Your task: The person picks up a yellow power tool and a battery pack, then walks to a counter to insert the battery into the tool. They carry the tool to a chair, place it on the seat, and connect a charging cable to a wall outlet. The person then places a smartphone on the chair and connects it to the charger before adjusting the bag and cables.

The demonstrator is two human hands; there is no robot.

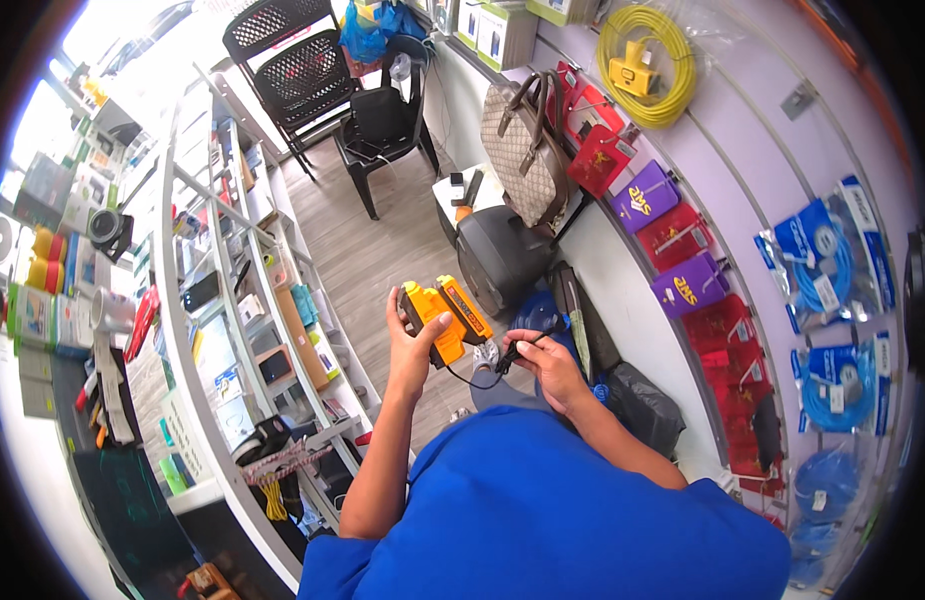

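Observation:
My left hand [413, 350] grips a boxy yellow-and-black electrical device [446, 318] in front of my body, thumb over its near side. What kind of device it is, I cannot tell. From its lower end a thin black cable [466, 382] loops across toward the right. Pinched in the fingers of my right hand [551, 368] is the bunched part of that cable, close to the device but apart from it. Its far end is partly hidden by my fingers.
Glass display shelves [244, 330] with phones and small goods run along my left. Packaged goods and a coiled yellow cable [642, 65] hang on the right wall. Ahead stand black chairs [382, 120], a checked handbag [522, 150] and a dark rounded case [507, 255]. A black bag [642, 410] lies right.

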